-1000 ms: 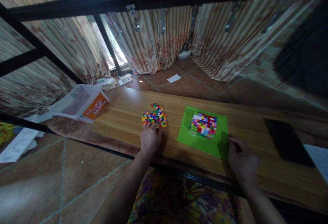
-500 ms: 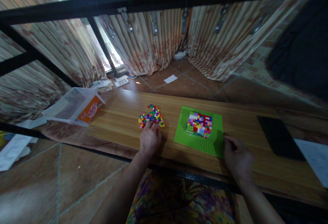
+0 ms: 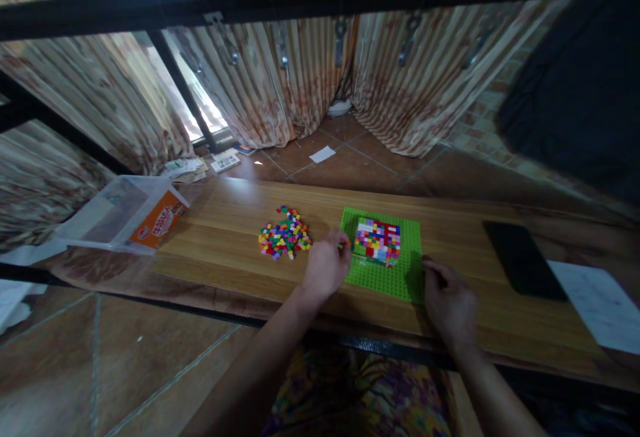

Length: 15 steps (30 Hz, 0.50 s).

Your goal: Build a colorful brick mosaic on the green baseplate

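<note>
My left hand (image 3: 327, 267) is closed in a pinch at the left edge of a green studded baseplate (image 3: 413, 281). Between its fingertips shows a tiny toy brick (image 3: 345, 244), reddish-orange with some green next to it; its outline is blurred. On the plate stands a block of many coloured toy bricks (image 3: 377, 242), just right of that hand. My right hand (image 3: 450, 303) has its fingers curled together at the plate's right edge, thumb and forefinger on it. A heap of loose toy bricks (image 3: 284, 233) lies on the wooden table, left of my left hand.
A clear plastic box (image 3: 113, 213) with an orange label sits at the table's left end. To the right lie a dark flat phone-like slab (image 3: 523, 260) and a white paper sheet (image 3: 597, 307). A black metal bar (image 3: 300, 0) crosses above the far side.
My left hand has gone from the brick heap rightward to the baseplate's left edge, with a small brick in its fingers. My right hand stays at the plate's right edge. The view has shifted slightly.
</note>
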Available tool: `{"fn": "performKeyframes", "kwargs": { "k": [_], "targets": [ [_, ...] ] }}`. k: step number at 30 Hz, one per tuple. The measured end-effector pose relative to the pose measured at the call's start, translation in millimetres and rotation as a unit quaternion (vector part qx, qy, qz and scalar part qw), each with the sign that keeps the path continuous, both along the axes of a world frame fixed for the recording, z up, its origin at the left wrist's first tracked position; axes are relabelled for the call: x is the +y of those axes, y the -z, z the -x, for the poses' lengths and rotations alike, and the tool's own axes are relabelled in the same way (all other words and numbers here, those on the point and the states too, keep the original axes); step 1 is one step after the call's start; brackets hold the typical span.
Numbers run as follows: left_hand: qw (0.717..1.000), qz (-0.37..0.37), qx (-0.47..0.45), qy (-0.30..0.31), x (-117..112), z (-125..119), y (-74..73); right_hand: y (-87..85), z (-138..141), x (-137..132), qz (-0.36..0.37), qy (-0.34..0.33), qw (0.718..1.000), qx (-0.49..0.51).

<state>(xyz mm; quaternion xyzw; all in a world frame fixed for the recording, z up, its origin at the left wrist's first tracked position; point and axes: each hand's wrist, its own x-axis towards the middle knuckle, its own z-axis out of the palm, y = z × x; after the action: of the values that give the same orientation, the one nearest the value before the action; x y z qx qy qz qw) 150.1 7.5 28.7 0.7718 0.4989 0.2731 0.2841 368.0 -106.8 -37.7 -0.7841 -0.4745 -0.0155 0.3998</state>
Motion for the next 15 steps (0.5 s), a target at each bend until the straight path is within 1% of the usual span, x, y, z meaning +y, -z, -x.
{"fn": "performKeyframes", "kwargs": {
  "k": [6,15],
  "targets": [
    [0.999,-0.029,-0.025,0.030,3,-15,0.7,0.2,1,0,0.005,0.005,1.000,0.007],
    [0.998,-0.030,-0.032,0.041,5,-19,1.0,-1.7,1,1,0.007,-0.001,1.000,0.007]
  ]
}}
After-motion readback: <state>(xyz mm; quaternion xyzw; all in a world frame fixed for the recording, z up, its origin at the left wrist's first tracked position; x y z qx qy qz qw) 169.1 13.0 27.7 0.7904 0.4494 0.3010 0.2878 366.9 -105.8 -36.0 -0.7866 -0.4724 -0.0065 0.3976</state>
